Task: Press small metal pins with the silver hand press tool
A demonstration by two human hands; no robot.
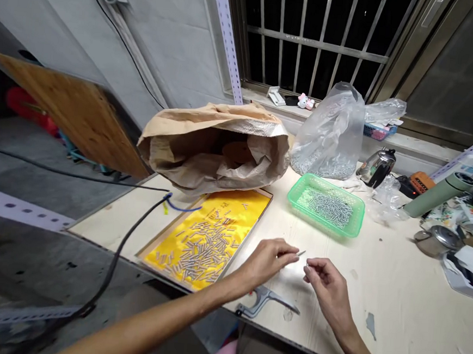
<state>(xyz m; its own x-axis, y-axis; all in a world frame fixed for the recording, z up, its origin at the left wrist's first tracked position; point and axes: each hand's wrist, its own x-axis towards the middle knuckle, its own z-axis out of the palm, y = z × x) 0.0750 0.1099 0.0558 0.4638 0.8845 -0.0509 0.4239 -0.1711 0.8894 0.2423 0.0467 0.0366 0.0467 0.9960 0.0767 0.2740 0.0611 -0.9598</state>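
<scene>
Above the bare tabletop, my left hand (pixel 270 260) pinches a thin, pointed grey metal pin (pixel 301 253) that sticks out to the right of its fingertips. Just beside it, my right hand (pixel 329 289) is closed in a pinch; a tiny pale bit shows at its fingertips, too small to name. To the left lies a yellow-lined tray (pixel 254 204) with a heap of small grey metal pieces (pixel 200 253). Beyond my hands, a green plastic basket (pixel 322 227) holds many small metal pins (pixel 334 209).
A grey metal tool (pixel 265 302) lies at the table's front edge. A large paper sack (pixel 215 183) gapes open behind the tray. At the back stand a filled clear bag (pixel 330 135), a kettle (pixel 378 166) and a green flask (pixel 440 196). A black cable (pixel 118 249) hangs left.
</scene>
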